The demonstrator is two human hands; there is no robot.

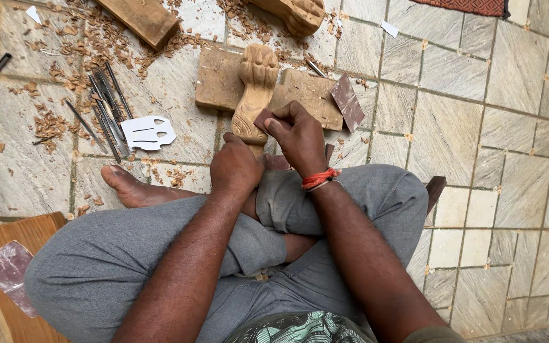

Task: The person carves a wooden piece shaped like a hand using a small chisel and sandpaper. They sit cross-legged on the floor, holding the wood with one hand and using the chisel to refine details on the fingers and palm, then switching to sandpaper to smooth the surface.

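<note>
I sit cross-legged on a tiled floor. A carved wooden leg point(255, 89) with a paw-like top lies across a flat wooden board point(214, 79) and reaches toward my lap. My left hand point(235, 168) is closed around its near end and holds it steady. My right hand point(298, 136), with a red thread at the wrist, presses a small dark piece of sandpaper point(267, 119) against the side of the carving.
Several metal carving chisels point(106, 108) lie to the left beside a white paper template point(147, 132). Wood shavings point(96, 38) litter the floor. Another sandpaper piece point(347, 101) rests on the board. More wooden pieces lie at top point(141, 19) and bottom left point(7, 279).
</note>
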